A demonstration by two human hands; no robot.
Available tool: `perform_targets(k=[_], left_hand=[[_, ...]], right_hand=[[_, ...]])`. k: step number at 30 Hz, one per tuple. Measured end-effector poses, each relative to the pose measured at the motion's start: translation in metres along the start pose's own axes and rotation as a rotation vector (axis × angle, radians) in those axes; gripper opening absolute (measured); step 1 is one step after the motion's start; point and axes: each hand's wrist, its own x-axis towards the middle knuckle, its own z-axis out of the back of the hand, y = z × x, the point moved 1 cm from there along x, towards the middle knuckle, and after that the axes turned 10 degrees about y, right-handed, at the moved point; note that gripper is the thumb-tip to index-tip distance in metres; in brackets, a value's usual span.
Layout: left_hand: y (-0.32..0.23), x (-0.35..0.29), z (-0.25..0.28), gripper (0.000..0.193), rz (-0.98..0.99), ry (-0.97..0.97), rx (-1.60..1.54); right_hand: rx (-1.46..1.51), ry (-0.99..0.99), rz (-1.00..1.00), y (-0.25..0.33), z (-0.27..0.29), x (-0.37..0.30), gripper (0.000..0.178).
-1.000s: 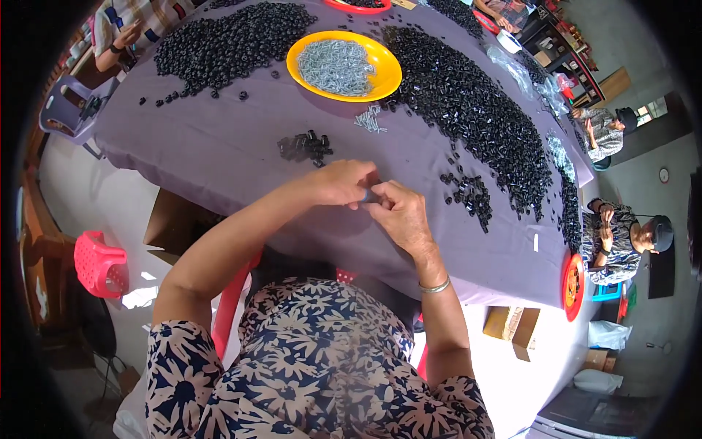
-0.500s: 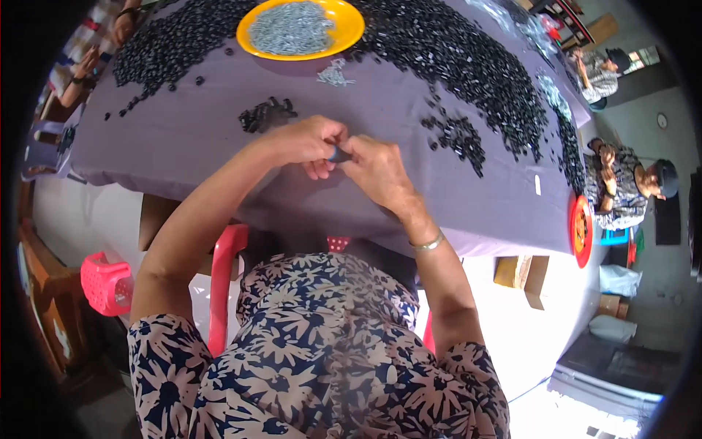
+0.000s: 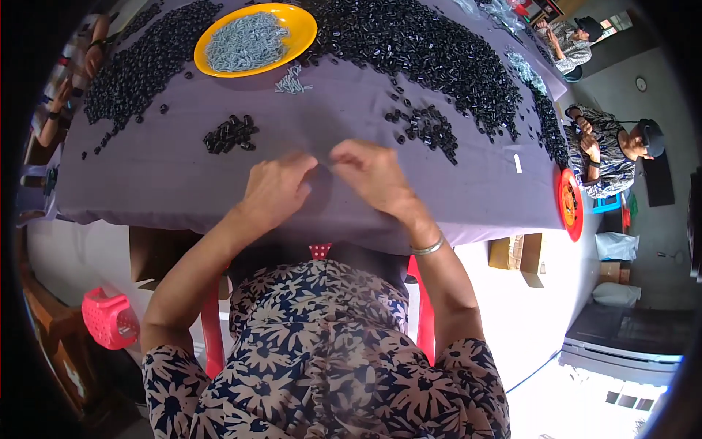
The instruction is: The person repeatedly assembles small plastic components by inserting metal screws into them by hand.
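My left hand [image 3: 276, 188] is just above the purple tablecloth [image 3: 322, 201], its fingers drawn together. Whatever is between them, if anything, is hidden. Close by on the right, my right hand [image 3: 373, 175] has thumb and fingers pinched together, slightly blurred. What it grips is too small to make out. The two hands are apart. Beyond my left hand lies a small heap of black cylindrical pieces [image 3: 230, 134]. Another loose group of black pieces [image 3: 428, 128] lies beyond my right hand. A few grey screw-like pins [image 3: 292, 80] lie by the yellow plate [image 3: 300, 35], which holds many more.
Big piles of black pieces [image 3: 417, 55] and rounder black pieces [image 3: 146, 69] cover the far table. A red plate [image 3: 562, 208] sits at the right edge. Other people are at the left and right. A pink basket [image 3: 110, 322] stands lower left.
My hands were together on a small dark piece with a bluish edge; now they have separated, and that piece is no longer visible. The view has shifted, moving the table things leftward.
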Motion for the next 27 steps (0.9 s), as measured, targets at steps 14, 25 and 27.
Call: perform_targets(k=[14, 25, 27], left_hand=[[0.062, -0.009, 0.031, 0.036, 0.392, -0.189, 0.094], [0.006, 0.009, -0.007, 0.036, 0.028, -0.152, -0.538], [0.005, 0.01, -0.013, 0.037, 0.032, -0.113, -0.724]], right_hand=[[-0.683, -0.156, 0.0, -0.059, 0.1, -0.008, 0.01], [-0.877, 0.013, -0.069, -0.068, 0.102, 0.015, 0.011], [-0.755, -0.123, -0.049, -0.066, 0.101, 0.012, 0.013]])
